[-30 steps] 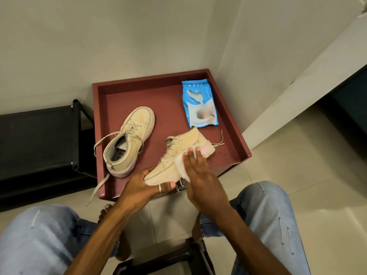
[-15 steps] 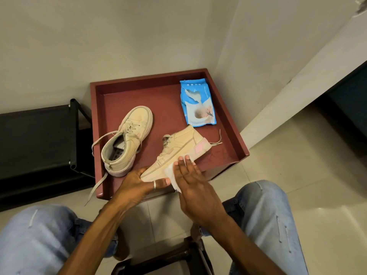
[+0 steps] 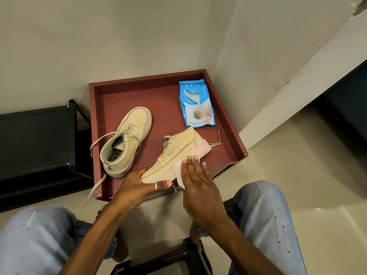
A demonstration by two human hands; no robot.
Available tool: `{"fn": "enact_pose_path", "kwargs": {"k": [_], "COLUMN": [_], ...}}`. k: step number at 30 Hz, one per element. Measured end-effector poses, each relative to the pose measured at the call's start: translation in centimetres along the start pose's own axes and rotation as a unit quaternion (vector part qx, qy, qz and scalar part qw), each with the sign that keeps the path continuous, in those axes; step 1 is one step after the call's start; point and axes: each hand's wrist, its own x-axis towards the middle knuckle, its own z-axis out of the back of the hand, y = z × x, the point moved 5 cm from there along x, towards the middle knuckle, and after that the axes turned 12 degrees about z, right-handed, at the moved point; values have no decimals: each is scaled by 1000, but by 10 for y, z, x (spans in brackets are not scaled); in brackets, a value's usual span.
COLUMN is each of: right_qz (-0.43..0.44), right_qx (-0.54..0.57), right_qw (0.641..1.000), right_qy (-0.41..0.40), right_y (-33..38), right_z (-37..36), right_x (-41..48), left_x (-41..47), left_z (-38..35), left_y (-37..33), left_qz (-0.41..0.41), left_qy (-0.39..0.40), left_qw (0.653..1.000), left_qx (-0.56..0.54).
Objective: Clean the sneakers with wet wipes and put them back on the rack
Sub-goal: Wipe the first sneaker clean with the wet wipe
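A beige high-top sneaker (image 3: pixel 178 149) lies on its side on the dark red tray table (image 3: pixel 158 96), sole toward me. My left hand (image 3: pixel 139 185) grips its toe end, thumb under the sole. With straight fingers, my right hand (image 3: pixel 195 179) presses a white wet wipe (image 3: pixel 178 173) against the sole's side. The second beige sneaker (image 3: pixel 127 139) stands upright to the left, laces loose and trailing over the tray's front edge. A blue pack of wet wipes (image 3: pixel 196 104) lies at the tray's back right.
A black shoe rack (image 3: pixel 37 139) stands to the left of the tray, against the wall. My knees in light jeans frame the bottom of the view, over a dark stool (image 3: pixel 168 261). Pale tiled floor spreads to the right.
My right hand slid the wipe back along the sole toward the toe, then forward again toward the heel. The left hand kept its grip on the toe.
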Motion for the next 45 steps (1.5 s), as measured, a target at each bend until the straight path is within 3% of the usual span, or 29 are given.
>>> {"fn": "enact_pose_path", "kwargs": {"k": [5, 9, 12, 14, 18, 20, 23, 28, 33, 36, 41, 45], "right_qz": [-69, -145, -286, -324, -207, -146, -120, -265, -164, -103, -158, -124], "right_qx": [-21, 102, 287, 323, 156, 98, 132, 284, 150, 132, 153, 145], "right_qw": [997, 984, 913, 888, 966, 984, 984, 920, 975, 986, 975, 981], "right_qy": [0, -12, -39, -42, -10, -1, -24, -46, -16, -6, -25, -32], "right_y": [-36, -83, -113, -116, -72, -50, -56, -111, -54, -41, -82, -39], "right_z": [11, 14, 23, 22, 20, 19, 24, 27, 26, 25, 24, 25], "right_x": [25, 46, 51, 51, 39, 27, 21, 35, 38, 28, 43, 49], "left_x": [-1, -2, -2, -1, 1, 1, -1, -2, 0, 0, -2, -2], "left_z": [1, 0, -1, -1, 1, 0, 0, 0, 2, 1, -1, 1], "left_y": [0, 1, 1, 2, 4, 3, 2, 3, 1, -1, -2, -1], "left_qz": [-5, -13, -14, -10, -3, -5, -8, -8, -3, -8, -13, -14], "left_qy": [2, 5, 7, 6, 6, 6, 2, 2, 12, 11, 15, 14], "left_qw": [1000, 1000, 1000, 1000, 1000, 1000, 1000, 999, 1000, 1000, 1000, 1000], "left_qx": [17, 24, 26, 15, 18, 24, 29, 32, 22, 24, 17, 15]}}
